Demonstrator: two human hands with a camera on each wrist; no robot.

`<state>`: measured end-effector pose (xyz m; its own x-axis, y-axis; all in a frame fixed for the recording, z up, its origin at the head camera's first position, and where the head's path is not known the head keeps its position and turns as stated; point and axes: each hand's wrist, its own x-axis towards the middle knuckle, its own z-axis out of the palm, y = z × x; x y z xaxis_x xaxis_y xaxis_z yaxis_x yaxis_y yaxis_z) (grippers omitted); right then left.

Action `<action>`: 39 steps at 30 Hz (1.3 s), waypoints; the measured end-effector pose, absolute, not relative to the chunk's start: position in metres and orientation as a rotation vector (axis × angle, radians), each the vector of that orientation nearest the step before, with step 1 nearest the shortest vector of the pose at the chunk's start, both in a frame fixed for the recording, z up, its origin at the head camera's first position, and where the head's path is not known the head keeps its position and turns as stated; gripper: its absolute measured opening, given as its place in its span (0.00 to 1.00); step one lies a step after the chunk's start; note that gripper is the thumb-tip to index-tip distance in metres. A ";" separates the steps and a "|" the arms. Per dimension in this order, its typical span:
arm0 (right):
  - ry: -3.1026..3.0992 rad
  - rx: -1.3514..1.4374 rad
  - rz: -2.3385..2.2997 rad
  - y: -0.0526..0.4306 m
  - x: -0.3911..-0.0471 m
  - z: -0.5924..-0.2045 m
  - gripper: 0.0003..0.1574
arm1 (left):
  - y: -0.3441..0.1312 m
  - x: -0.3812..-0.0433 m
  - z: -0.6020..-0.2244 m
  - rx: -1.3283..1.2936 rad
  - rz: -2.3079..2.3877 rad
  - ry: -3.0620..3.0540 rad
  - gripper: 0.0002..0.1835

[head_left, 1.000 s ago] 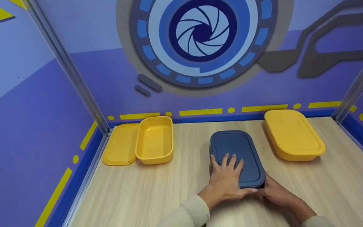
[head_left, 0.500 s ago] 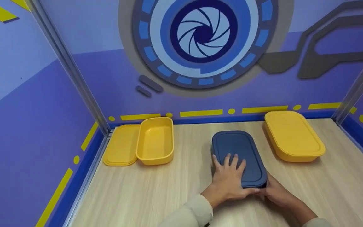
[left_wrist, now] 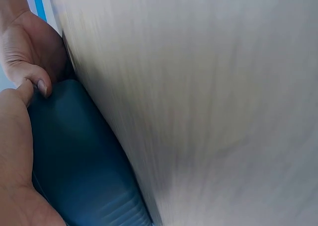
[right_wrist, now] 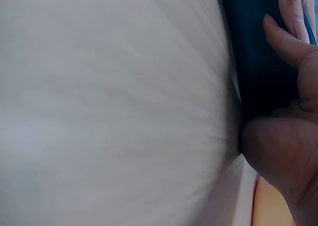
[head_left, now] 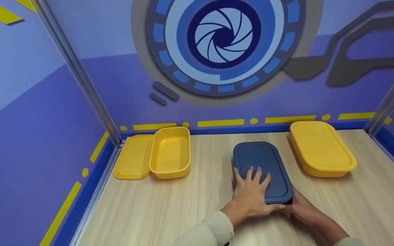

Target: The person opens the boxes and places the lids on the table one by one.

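From the head, three boxes and one loose lid show on the light wood-grain surface (head_left: pixel 149 212): one dark blue box (head_left: pixel 260 159) right of the middle, one lidded yellow box (head_left: pixel 323 147) farther right, and one open yellow box (head_left: pixel 170 153) well apart to the left, with the loose yellow lid (head_left: pixel 133 159) lying flat just beside it, partly hidden by it. The dark blue box is a long rectangle with rounded corners and a plain matte lid, on top, a shallow line tracing just inside its edge. Two hands are at it, both in pale sleeves (head_left: pixel 210 229). The left hand (head_left: pixel 251 196) lies palm down on the near part of the lid, fingers spread wide and nearly straight, thumb along the near end. The right hand (head_left: pixel 304 208) holds the near right corner, its fingers mostly hidden by the box. In the left wrist view, the two thumbs meet at one end of the box; its wall looks smooth and teal-blue, with fine parallel ridges near the bottom of the view. In the right wrist view, the right hand cups the box's dark wall, thumb laid along it, beside the left thumb; how far its other fingers reach I cannot tell. A blurred yellow-orange patch (right_wrist: pixel 271 201) shows at the bottom.
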<state>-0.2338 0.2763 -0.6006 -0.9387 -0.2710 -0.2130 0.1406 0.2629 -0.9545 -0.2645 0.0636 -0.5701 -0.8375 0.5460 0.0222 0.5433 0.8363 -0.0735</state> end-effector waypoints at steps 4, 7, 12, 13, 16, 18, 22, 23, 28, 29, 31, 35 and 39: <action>2.226 -0.140 -1.691 0.278 -0.234 -0.600 0.77 | 0.064 -0.264 -0.571 -0.873 0.092 -2.965 0.59; 2.218 -0.159 -1.693 0.278 -0.234 -0.600 0.78 | 0.065 -0.263 -0.571 -0.874 0.098 -2.951 0.59; 2.168 -0.169 -1.731 0.279 -0.233 -0.600 0.78 | 0.066 -0.262 -0.571 -0.888 0.104 -2.930 0.59; 2.167 -0.166 -1.729 0.279 -0.233 -0.600 0.78 | 0.066 -0.263 -0.571 -0.886 0.104 -2.934 0.59; 2.173 -0.161 -1.698 0.281 -0.234 -0.600 0.77 | 0.066 -0.263 -0.571 -0.885 0.103 -2.952 0.60; 2.182 -0.161 -1.669 0.282 -0.235 -0.600 0.76 | 0.065 -0.263 -0.570 -0.886 0.103 -2.965 0.60; 2.196 -0.158 -1.637 0.283 -0.235 -0.599 0.76 | 0.066 -0.263 -0.569 -0.889 0.101 -2.981 0.61; 2.195 -0.159 -1.641 0.283 -0.235 -0.599 0.76 | 0.066 -0.263 -0.568 -0.887 0.102 -2.982 0.60; 2.159 -0.165 -1.660 0.284 -0.234 -0.598 0.76 | 0.068 -0.260 -0.568 -0.873 0.112 -3.001 0.59; 2.156 -0.165 -1.657 0.285 -0.234 -0.597 0.75 | 0.068 -0.260 -0.568 -0.875 0.113 -3.005 0.59; 2.159 -0.161 -1.643 0.286 -0.233 -0.597 0.75 | 0.069 -0.259 -0.568 -0.881 0.114 -3.012 0.59; 2.181 -0.161 -1.619 0.287 -0.234 -0.598 0.75 | 0.069 -0.258 -0.567 -0.885 0.116 -3.016 0.60; 2.165 -0.233 -1.620 0.287 -0.234 -0.599 0.72 | 0.068 -0.259 -0.566 -0.875 0.146 -3.021 0.60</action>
